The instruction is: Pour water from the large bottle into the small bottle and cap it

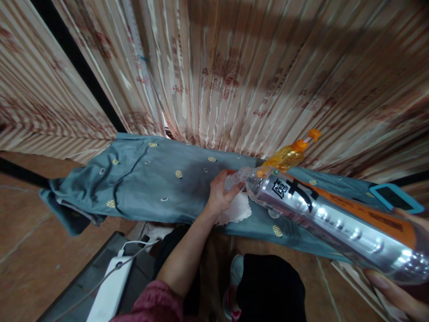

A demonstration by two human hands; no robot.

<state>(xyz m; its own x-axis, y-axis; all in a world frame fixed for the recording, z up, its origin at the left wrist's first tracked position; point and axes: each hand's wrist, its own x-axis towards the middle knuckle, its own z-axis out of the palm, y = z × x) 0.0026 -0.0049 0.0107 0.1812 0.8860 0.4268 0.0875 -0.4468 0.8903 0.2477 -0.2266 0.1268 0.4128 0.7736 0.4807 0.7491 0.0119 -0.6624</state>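
Observation:
A large clear plastic bottle [321, 214] with an orange and silver label and black lettering lies slanted in the air above the cloth-covered surface [144, 174]. My left hand [223, 192] is closed around its narrow neck end, where a clear plastic piece shows between the fingers; whether that piece is separate, I cannot tell. At the right edge, my right hand [398, 295] grips the wide base end, partly out of view. Beneath my left hand rests a white cloth [236, 210] with a jagged edge. Just behind the bottle, a yellow-orange bottle [284, 156] with an orange pump top lies tilted.
A blue-framed device with a dark screen [397, 198] is at the right end of the surface. Pleated patterned curtains [228, 80] hang close behind. Lower left, a white power bank [112, 286] with a cable lies on a dark surface. My legs are below.

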